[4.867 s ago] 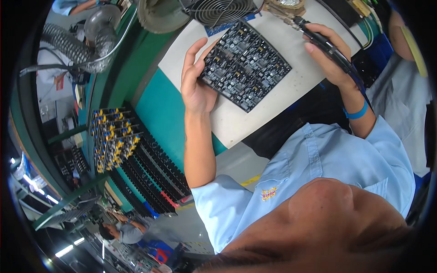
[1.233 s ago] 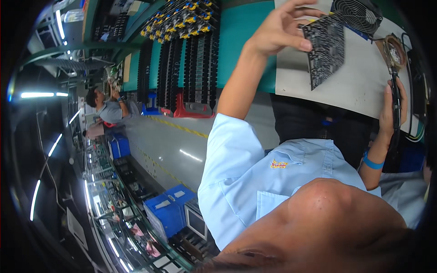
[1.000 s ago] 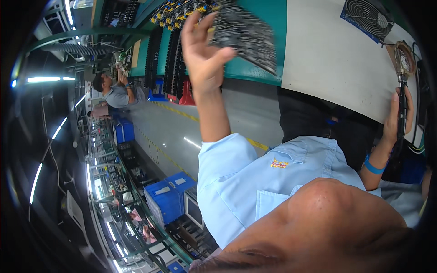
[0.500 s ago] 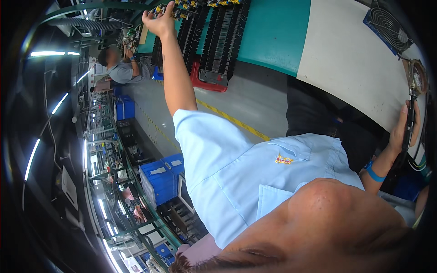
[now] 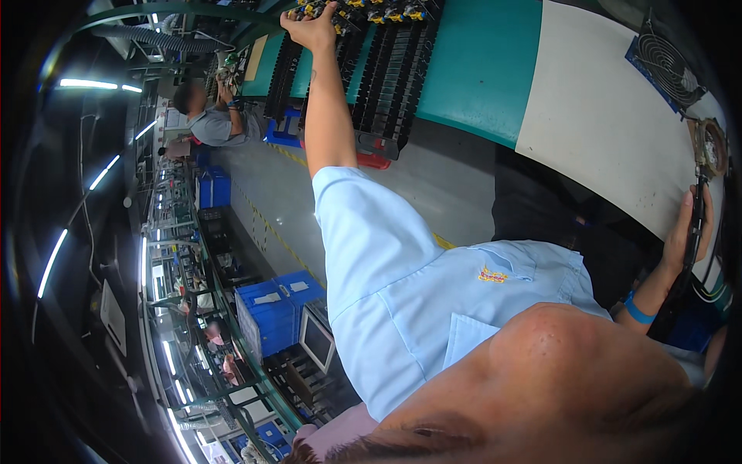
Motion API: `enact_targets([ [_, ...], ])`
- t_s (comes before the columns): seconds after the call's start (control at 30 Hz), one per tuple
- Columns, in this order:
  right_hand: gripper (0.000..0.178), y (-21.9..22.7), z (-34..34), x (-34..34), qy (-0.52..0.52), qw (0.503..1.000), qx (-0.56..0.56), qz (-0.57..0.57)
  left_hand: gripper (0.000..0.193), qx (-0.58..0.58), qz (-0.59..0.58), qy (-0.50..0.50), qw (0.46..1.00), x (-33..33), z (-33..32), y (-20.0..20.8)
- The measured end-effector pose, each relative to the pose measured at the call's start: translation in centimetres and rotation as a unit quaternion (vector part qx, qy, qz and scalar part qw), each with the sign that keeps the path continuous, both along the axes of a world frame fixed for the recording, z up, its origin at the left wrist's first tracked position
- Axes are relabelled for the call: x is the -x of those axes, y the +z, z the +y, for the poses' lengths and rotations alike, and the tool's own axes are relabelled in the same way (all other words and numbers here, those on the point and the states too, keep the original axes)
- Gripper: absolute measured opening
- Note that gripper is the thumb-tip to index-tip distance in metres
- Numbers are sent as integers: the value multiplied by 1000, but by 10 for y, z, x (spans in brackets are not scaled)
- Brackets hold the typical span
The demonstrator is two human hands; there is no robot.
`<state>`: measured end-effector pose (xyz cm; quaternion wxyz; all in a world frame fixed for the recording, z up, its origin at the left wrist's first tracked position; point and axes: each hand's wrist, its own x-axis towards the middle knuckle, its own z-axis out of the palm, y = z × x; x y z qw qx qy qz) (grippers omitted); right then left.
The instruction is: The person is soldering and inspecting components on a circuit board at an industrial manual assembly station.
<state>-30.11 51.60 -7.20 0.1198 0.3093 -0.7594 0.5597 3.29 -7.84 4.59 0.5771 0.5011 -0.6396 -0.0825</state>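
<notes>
My left hand (image 5: 311,32) is stretched out at the top of the view. Its thumb and fingers are apart among small yellow and black parts (image 5: 394,13) on long black slotted racks (image 5: 390,85). Whether the fingertips press on one of these parts is too small to tell. At the right edge, my right hand (image 5: 685,229) is by a white tabletop (image 5: 587,100). A black rod (image 5: 699,203) crosses in front of this hand and hides part of its fingers. Above the hand, a round brass-coloured ring (image 5: 713,147) sits at the rod's end.
A fan with a wire guard (image 5: 668,62) stands at the upper right. Green matting (image 5: 479,69) covers the bench beside the racks. Blue crates (image 5: 282,309) are stacked on the floor to the left. A co-worker (image 5: 212,124) stands farther along the bench.
My left hand has moved right across the racks, and its fingers have shifted among the parts. The whole view has shifted slightly. My right hand stays by the rod.
</notes>
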Motion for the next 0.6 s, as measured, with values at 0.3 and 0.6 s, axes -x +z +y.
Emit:
enact_targets([
  [0.3,35,3,-4,-1,6,1000,-4,1,98,-17,39,6,999,-4,-9,-1],
  [0.6,35,4,-5,1,7,1000,-10,1,103,-35,46,9,998,-12,-20,3],
])
